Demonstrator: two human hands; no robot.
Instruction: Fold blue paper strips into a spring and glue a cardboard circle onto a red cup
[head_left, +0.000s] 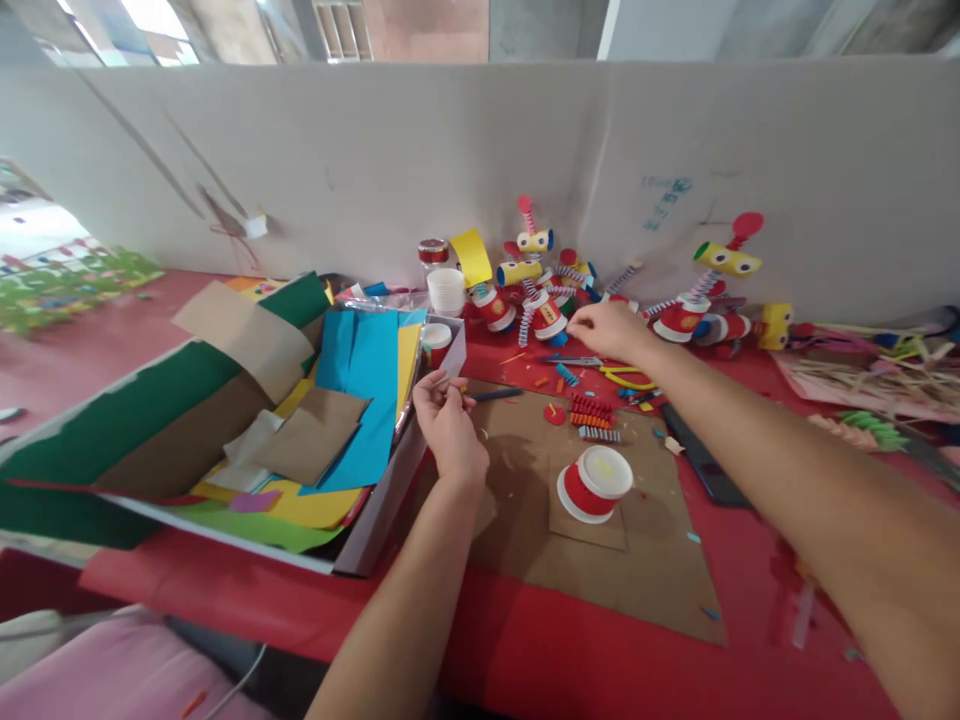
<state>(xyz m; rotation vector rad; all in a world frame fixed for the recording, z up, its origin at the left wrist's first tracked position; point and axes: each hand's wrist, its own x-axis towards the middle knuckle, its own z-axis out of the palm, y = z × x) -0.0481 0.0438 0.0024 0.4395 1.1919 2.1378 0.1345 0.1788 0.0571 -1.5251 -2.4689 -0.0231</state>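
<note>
My left hand (451, 420) is beside the right wall of the paper box, thumb and fingers pinched together; what they hold is too small to make out. Stretched to the back of the table, my right hand (609, 332) has its fingertips pressed together next to a red paper-cup figure (545, 314) and a small blue piece (558, 340). Whether they grip anything is hidden. A red-and-white paper cup (592, 487) stands upside down on a small cardboard square (564, 520), with a yellowish patch on top. Folded red paper springs (591, 411) and a striped paper spring (600, 435) lie behind it.
An open box (379, 500) of coloured paper (360, 370) stands left. Scissors (574, 360) with yellow handles (628, 377) and a dark pen (497, 394) lie on the table. A phone (705, 460) is under my right forearm. Cup figures line the grey partition (360, 160).
</note>
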